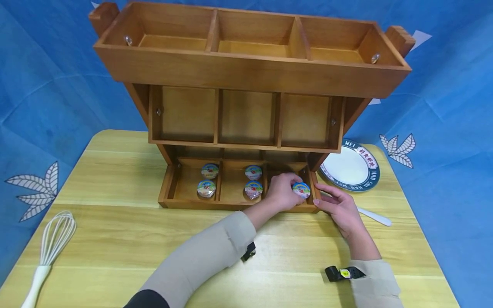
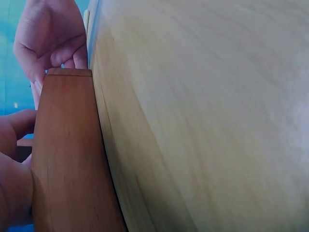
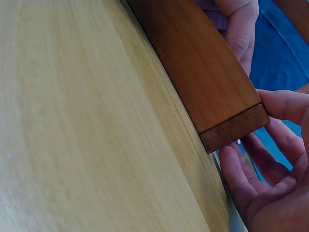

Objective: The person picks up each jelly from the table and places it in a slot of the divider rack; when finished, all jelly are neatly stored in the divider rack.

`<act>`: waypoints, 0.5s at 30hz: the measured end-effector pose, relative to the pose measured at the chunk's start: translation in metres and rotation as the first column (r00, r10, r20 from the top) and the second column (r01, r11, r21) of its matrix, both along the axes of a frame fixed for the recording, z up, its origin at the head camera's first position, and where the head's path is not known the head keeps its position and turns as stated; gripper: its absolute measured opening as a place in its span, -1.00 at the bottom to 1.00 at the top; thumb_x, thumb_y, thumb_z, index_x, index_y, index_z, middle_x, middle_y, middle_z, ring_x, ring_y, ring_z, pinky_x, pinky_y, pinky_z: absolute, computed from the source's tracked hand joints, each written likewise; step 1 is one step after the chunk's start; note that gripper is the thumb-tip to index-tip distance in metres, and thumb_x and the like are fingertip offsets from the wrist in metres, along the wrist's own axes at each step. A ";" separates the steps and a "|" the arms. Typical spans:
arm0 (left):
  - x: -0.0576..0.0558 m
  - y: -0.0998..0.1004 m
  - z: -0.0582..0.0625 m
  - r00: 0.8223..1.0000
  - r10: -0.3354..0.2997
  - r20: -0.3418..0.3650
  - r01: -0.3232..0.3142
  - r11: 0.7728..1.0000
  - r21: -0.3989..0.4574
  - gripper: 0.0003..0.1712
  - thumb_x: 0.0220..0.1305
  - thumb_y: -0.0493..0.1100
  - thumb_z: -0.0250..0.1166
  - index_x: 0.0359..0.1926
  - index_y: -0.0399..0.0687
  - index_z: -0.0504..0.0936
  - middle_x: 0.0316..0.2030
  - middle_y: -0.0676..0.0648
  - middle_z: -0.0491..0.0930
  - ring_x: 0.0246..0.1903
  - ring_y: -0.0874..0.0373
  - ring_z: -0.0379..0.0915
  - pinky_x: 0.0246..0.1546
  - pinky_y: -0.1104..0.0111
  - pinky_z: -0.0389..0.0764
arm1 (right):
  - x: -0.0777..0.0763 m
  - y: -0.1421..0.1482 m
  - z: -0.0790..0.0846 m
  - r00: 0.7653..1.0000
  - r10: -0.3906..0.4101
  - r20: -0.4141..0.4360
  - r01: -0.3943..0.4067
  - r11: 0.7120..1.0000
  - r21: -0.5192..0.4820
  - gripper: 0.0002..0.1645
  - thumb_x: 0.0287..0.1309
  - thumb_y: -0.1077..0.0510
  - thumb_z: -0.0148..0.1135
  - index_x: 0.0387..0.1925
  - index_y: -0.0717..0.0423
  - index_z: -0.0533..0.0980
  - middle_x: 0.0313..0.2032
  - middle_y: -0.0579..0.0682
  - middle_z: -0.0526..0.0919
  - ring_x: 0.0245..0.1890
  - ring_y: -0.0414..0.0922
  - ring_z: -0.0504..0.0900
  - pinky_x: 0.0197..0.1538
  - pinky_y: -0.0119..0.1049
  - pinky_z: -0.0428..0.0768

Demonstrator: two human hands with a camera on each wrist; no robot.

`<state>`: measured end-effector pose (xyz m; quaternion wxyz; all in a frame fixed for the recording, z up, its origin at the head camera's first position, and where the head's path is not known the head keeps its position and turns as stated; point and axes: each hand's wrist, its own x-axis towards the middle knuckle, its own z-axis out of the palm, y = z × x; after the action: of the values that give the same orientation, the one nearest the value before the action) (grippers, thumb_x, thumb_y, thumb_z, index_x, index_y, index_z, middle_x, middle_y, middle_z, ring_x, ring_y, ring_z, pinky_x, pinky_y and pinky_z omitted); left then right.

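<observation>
In the head view my left hand (image 1: pixel 283 191) pinches a small jelly cup (image 1: pixel 301 190) with a printed lid, in the right compartment of the bottom tier. Its thumb and forefinger lie at the cup's rim. My right hand (image 1: pixel 340 209) touches the right front corner of the wooden shelf rack (image 1: pixel 239 206), thumb and fingers loosely extended. In the right wrist view, right-hand fingers (image 3: pixel 282 104) meet that corner. Two more jelly cups (image 1: pixel 206 188) sit in the left compartment, and two others (image 1: pixel 253 190) in the middle one.
The rack's upper trays (image 1: pixel 246 70) overhang the bottom tier. A rimmed plate (image 1: pixel 348 164) stands right of the rack, with a white handle (image 1: pixel 375 216) before it. A whisk (image 1: pixel 54 244) lies at the table's left. Blue cloth (image 1: pixel 443 85) hangs behind.
</observation>
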<state>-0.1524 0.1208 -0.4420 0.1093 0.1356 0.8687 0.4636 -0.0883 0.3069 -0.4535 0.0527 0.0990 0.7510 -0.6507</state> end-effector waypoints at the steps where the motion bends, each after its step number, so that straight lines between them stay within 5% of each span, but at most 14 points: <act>1: 0.000 -0.001 0.000 1.000 -0.008 0.006 0.008 1.000 0.000 -0.41 -0.20 -0.20 0.70 -0.04 0.00 0.73 -0.23 0.10 0.68 -0.17 0.19 0.52 -0.15 0.42 0.52 | 0.000 0.000 0.000 1.000 0.001 -0.001 -0.001 1.000 -0.003 -0.37 0.19 0.26 0.41 0.29 0.24 0.47 0.29 0.12 0.36 0.12 -0.10 0.48 0.00 -0.42 0.58; 15: -0.004 -0.004 0.004 0.989 -0.068 0.130 0.068 0.998 0.003 -0.54 -0.05 -0.30 0.59 -0.05 -0.05 0.71 -0.29 0.12 0.64 -0.23 0.25 0.53 -0.25 0.46 0.55 | 0.000 0.000 0.000 1.000 -0.001 0.009 0.001 1.000 0.007 -0.36 0.20 0.26 0.40 0.30 0.24 0.45 0.33 0.12 0.32 0.16 -0.02 0.44 0.00 -0.43 0.57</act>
<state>-0.1562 0.1165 -0.4375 0.1813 0.1347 0.8550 0.4668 -0.0879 0.3067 -0.4537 0.0553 0.1023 0.7529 -0.6478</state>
